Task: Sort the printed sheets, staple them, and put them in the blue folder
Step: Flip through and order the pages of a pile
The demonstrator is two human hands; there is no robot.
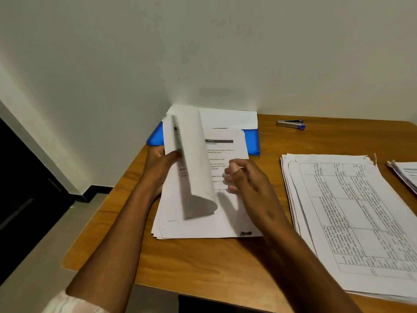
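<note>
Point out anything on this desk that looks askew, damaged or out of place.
Little stands out. The big stack of table sheets lies skewed to the desk edge, its sheets fanned unevenly, with curled, dog-eared corners at the top right. The left hand holds a page of the middle pile curled up. The stapler lies apart near the wall.

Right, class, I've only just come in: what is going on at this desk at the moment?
A person is leafing through a stack of printed sheets on a wooden desk. The left hand holds a turned-up sheet, while the right hand hovers over the page beneath, fingers loosely curled. The blue folder lies behind the stack with white sheets on it. A stapler sits untouched near the wall, and a larger pile of table-printed pages waits to the right.
</note>
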